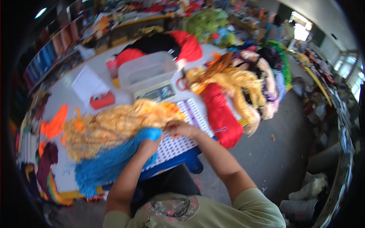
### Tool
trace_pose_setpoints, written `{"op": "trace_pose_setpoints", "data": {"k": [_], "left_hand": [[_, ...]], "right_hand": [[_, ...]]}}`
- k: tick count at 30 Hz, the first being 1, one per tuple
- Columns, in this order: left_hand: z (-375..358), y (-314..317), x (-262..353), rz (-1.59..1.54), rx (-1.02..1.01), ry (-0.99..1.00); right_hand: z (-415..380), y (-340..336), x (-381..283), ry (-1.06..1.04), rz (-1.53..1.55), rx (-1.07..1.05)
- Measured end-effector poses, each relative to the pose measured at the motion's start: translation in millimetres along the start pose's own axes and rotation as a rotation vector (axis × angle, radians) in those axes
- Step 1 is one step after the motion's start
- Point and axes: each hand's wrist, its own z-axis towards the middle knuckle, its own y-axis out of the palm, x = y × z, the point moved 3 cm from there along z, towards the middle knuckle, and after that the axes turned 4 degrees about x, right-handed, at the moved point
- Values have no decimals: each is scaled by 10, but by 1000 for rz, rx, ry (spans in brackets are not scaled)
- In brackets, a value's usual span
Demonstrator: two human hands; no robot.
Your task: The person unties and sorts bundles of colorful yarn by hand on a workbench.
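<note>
My left hand (152,143) is closed around the looped end of a bright blue yarn hank (110,167), whose loose strands spread toward the lower left. Close beside it, my right hand (178,129) has its fingers curled together near the blue loop; whatever they hold, if anything, is too small to make out. A pale yellow-orange yarn hank (114,123) lies just beyond both hands. Beneath my hands is a white perforated board (173,148) with a blue edge. To the right of it rests a red yarn hank (220,117).
A clear plastic bin (148,71) sits on a scale (155,92) at the table's middle. Nearby are a red box (102,100), white paper (90,85) and scissors (182,83). Mixed yarn hanks (243,79) pile up on the right. Bright orange yarn (54,123) lies left.
</note>
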Motion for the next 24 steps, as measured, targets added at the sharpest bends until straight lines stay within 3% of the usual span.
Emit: {"op": "trace_pose_setpoints", "data": {"k": [1,2,3,4,6,8,11,14,16,18,20,21,23,24], "left_hand": [[53,-243,2,-58,-47,43],[-69,-396,-27,-712,-123,-641],[-110,-607,-65,-1112,-114,-911],[-134,-853,-215,-1327,-157,-963],[-224,-1334,-692,-1610,-4,-833],[-340,-1827,-1134,-1788,319,-736],[-554,-2270,-1465,-1322,928,-730],[-592,-2160,-1081,-1099,936,-838],[-550,-1861,-710,-1150,544,-888],[-437,-1557,-289,-1089,257,-667],[-318,-1313,156,-1340,232,-553],[-293,-1210,235,-1467,124,-474],[-269,-1010,311,-1635,94,-407],[-266,-951,359,-1628,84,-404]], "right_hand": [[6,6,-20,32,-35,28],[27,19,-8,52,-42,54],[17,40,-34,83,-12,82],[24,45,-51,118,-53,100],[19,80,-103,130,-56,124],[34,69,-89,124,-85,128],[-3,83,-114,110,-98,138],[-30,85,-122,85,-80,144],[-59,111,-123,67,-66,163],[-106,158,-137,39,-40,226],[-153,223,-188,30,3,286],[-185,265,-171,-26,75,339],[-288,425,-194,-238,335,348],[-370,542,-319,-263,310,347]]}}
